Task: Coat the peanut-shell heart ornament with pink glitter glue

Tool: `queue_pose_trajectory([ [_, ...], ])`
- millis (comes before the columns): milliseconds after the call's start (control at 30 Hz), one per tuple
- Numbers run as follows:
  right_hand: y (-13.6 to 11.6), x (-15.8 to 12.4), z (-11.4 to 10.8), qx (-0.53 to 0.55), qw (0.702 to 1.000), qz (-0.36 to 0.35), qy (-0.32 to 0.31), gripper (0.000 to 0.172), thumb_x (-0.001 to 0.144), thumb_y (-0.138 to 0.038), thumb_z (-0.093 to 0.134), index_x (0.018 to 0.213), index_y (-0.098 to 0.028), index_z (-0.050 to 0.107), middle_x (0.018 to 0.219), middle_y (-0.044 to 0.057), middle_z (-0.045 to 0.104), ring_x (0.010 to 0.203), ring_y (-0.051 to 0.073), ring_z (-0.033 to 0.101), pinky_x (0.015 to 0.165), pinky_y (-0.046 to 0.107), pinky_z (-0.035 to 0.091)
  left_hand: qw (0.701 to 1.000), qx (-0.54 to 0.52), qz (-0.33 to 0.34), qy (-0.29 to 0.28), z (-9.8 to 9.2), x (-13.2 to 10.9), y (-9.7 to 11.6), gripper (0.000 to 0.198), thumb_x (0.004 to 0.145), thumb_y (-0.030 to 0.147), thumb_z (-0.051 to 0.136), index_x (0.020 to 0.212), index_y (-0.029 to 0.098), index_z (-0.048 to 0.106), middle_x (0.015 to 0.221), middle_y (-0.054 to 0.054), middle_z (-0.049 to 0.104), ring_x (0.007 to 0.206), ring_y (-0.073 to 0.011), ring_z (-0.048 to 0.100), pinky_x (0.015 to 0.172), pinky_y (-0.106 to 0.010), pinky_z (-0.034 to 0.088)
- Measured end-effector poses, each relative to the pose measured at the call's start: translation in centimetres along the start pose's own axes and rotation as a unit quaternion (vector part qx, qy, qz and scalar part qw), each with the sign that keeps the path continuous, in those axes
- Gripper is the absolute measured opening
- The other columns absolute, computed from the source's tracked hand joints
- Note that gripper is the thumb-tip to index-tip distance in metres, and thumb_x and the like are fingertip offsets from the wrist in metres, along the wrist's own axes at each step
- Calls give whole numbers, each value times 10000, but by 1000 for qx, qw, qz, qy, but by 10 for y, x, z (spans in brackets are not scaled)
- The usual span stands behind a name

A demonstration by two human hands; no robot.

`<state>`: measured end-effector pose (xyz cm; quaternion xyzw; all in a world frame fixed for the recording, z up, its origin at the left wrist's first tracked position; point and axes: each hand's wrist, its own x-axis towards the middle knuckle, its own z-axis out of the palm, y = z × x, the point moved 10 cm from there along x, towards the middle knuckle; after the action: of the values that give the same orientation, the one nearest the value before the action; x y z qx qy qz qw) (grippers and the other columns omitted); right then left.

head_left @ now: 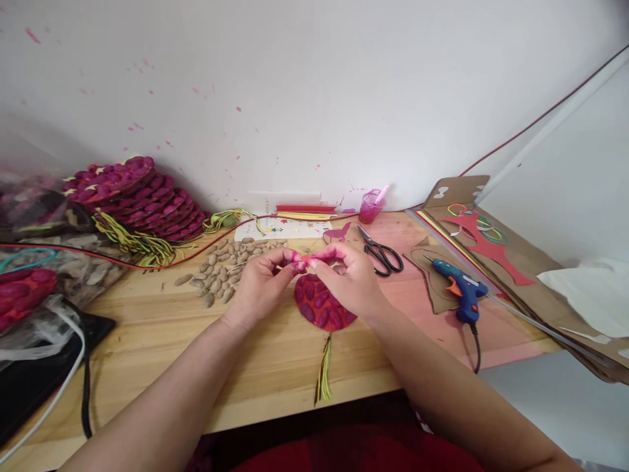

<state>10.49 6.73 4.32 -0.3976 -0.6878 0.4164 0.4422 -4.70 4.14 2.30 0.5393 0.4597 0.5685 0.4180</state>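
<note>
Both hands meet at the centre of the head view, fingertips nearly touching. My left hand (268, 280) and my right hand (350, 278) pinch a small red piece (307, 260) between them; its shape is too small to tell. Just below lies a round red disc (320, 308) covered with purple-painted lumps, its top partly hidden by my right hand. A yellow, green and dark tassel (323, 377) hangs from the disc's lower side towards the table's front edge. Loose peanuts in shells (219, 265) are spread beside my left hand.
Black scissors (382, 255) and a blue glue gun (462, 287) lie on the right. Behind them stands a cup of pink paint (371, 207). Stacked purple discs (142, 196) fill the back left. A red cable (196, 255) crosses the wooden table (162, 314).
</note>
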Motion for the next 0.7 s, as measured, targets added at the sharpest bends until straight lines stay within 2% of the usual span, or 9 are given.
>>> queue_pose_trajectory([
  [67,12,2,9,120,989,71,-53,196,783,-355,791,831,-194,689,764,1,725,620,101,619,572,238,475,1000,14,5,-6,0,1,3,111,832,301,755,808,192,749,810,-15,746,792,-159,656,780,-277,516],
  [167,24,0,20,239,953,154,-108,280,714,-385,865,830,-185,707,667,-19,701,581,89,606,524,209,451,999,19,13,-28,4,1,8,143,849,319,743,791,188,747,788,-14,736,765,-151,640,751,-263,504],
  [267,30,-4,26,291,922,213,-141,328,639,-391,923,796,-179,729,636,-17,702,549,87,606,483,196,444,998,18,17,-52,7,1,10,177,850,350,755,791,183,744,770,-15,718,738,-146,619,728,-259,493],
  [367,31,-7,28,305,906,243,-165,333,603,-379,947,773,-172,750,622,-14,707,533,87,613,452,185,439,998,20,12,-63,8,0,9,220,832,392,784,788,181,740,760,-19,709,714,-148,607,712,-264,491],
  [567,31,-8,29,294,905,250,-182,320,604,-378,932,756,-173,739,596,-23,691,497,83,585,409,183,394,998,18,8,-67,9,-1,10,255,814,430,805,793,184,744,765,-25,718,698,-149,610,704,-270,501],
  [633,32,-6,26,277,918,235,-160,311,616,-382,909,754,-177,719,590,-27,677,501,85,579,428,190,398,998,10,5,-59,9,-1,9,239,811,411,811,791,182,746,766,-23,721,705,-145,614,711,-264,503],
  [700,30,-2,17,230,947,197,-108,277,669,-387,862,765,-186,698,616,-25,680,517,89,580,470,210,428,999,-2,-4,-47,7,-1,6,218,807,389,819,806,181,753,782,-24,730,720,-145,623,722,-263,507],
])
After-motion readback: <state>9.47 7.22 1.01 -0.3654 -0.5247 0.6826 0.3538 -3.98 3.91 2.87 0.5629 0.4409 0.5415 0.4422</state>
